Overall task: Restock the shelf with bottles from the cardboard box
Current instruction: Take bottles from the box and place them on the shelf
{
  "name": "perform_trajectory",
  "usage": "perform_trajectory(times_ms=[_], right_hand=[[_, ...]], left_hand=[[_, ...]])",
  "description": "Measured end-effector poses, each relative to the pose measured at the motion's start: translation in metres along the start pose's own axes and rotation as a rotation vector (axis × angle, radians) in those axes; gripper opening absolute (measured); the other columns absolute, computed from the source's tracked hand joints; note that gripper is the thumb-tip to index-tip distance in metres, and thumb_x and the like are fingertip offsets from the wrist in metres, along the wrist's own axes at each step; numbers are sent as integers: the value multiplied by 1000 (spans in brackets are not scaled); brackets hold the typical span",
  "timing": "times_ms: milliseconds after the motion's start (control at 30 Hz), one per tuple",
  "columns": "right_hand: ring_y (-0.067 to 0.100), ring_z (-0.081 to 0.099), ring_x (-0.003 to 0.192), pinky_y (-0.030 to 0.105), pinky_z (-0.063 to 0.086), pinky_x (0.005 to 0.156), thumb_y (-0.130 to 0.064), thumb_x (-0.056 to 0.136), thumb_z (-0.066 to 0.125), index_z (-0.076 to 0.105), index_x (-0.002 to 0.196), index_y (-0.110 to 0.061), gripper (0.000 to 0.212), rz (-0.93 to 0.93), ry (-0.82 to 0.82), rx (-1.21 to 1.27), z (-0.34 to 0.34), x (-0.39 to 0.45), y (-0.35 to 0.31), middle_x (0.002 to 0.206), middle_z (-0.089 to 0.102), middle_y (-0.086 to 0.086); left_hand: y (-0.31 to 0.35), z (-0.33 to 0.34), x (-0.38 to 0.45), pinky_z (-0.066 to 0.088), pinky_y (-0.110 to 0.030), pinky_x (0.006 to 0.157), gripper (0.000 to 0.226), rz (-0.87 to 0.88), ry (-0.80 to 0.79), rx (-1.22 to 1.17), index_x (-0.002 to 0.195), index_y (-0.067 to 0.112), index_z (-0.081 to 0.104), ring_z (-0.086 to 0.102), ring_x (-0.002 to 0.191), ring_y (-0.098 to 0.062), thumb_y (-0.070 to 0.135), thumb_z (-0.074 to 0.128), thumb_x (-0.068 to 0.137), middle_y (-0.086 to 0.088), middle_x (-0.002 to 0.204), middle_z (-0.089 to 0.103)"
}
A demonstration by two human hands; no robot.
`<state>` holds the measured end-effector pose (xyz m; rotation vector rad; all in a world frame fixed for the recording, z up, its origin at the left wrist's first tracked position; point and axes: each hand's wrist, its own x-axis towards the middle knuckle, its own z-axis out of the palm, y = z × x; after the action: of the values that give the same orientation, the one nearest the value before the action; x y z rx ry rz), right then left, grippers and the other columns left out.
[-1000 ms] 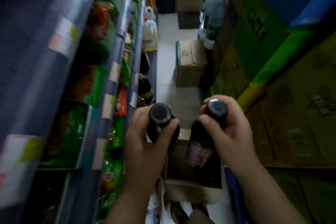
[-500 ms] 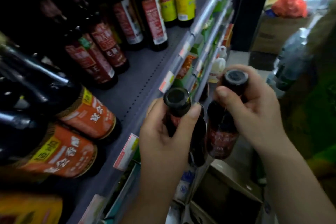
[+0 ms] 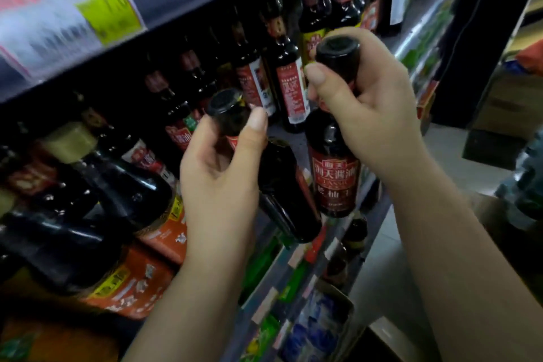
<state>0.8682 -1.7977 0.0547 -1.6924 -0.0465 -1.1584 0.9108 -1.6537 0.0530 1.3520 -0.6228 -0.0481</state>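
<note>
Both hands are higher and closer to the shelf (image 3: 296, 138) than 0.5 s ago, w/ the upper shelf edge now in view at 11 o'clock. I've got my left hand (image 3: 217, 167) clamped round the neck of a dark bottle (image 3: 282, 191), tilted w/ its base toward 5 o'clock, over the shelf's front edge. My right hand (image 3: 370, 114) grips a 2nd bottle (image 3: 335, 173) by the neck, upright, red label facing me, just at 3 o'clock of the 1st. Shelved bottles (image 3: 289, 82) stand behind at 12. Box corner (image 3: 382, 332) sits at 5 o'clock.
</note>
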Motion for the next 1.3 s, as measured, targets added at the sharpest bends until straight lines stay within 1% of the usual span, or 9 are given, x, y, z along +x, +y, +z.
perform_trajectory(times_ms=[100, 200, 367, 433, 567, 833, 1000, 1133, 1300], right_hand=[[9, 60, 79, 28, 50, 76, -18, 92, 60, 54, 103, -8, 17, -29, 17, 32, 13, 19, 8, 82, 59, -4], [6, 60, 79, 27, 50, 74, -22, 90, 61, 54, 101, -14, 15, -25, 5, 73, 31, 32, 17, 81, 59, -10], [8, 61, 81, 29, 51, 77, -22, 90, 61, 55, 100, -17, 13, -12, 7, 155, 54, 46, 30, 83, 60, -9], [6, 61, 80, 27, 50, 77, -21, 90, 61, 54, 99, -18, 12, -18, -6, 177, 60, 51, 34, 83, 60, -12], [-1, 61, 76, 16, 48, 71, -18, 91, 61, 54, 100, -17, 11, -2, -23, 214, 65, 63, 40, 79, 60, -14], [-4, 61, 76, 13, 47, 67, -19, 90, 62, 55, 108, -14, 19, 93, -83, 207, 75, 82, 70, 80, 61, -15], [-5, 63, 68, 9, 45, 64, -25, 89, 63, 56, 114, -9, 30, 125, -119, 118, 87, 98, 80, 79, 61, -13], [-1, 64, 69, 12, 47, 66, -28, 89, 63, 57, 115, -6, 34, 105, -141, 57, 99, 106, 91, 80, 62, -13], [2, 62, 79, 17, 49, 75, -33, 87, 62, 57, 116, -9, 38, 93, -117, 2, 114, 115, 102, 81, 59, -17]], left_hand=[[4, -2, 19, 56, -25, 80, 21, 33, 50, -2, 104, 10, 67, 70, 94, -12, 24, 61, 89, -3, 99, 74], [5, -8, 31, 58, -41, 90, 17, 20, 135, -2, 97, 8, 66, 69, 95, -21, 23, 60, 91, -9, 95, 72], [9, -12, 45, 52, -50, 99, 17, 23, 182, -21, 99, 10, 68, 65, 93, -23, 23, 61, 92, -9, 94, 69], [9, -13, 50, 51, -52, 99, 15, 27, 195, -5, 97, 11, 68, 66, 93, -24, 23, 61, 92, -9, 92, 69], [6, -17, 60, 49, -59, 98, 18, 17, 264, 12, 100, 13, 69, 66, 109, -38, 27, 64, 91, -13, 102, 74], [-13, -20, 82, 51, -45, 101, 30, 35, 376, 130, 112, 15, 68, 69, 107, -18, 32, 68, 88, -2, 109, 74], [-29, -24, 95, 47, -36, 106, 47, 23, 461, 152, 124, 18, 62, 63, 115, -10, 40, 71, 83, 4, 121, 68], [-35, -27, 107, 49, -31, 103, 7, 41, 480, 153, 91, 35, 65, 67, 104, -1, 33, 70, 86, 14, 101, 72], [-43, -34, 124, 49, -35, 103, 10, 50, 525, 204, 88, 42, 63, 66, 109, -6, 41, 70, 81, 12, 109, 71]])
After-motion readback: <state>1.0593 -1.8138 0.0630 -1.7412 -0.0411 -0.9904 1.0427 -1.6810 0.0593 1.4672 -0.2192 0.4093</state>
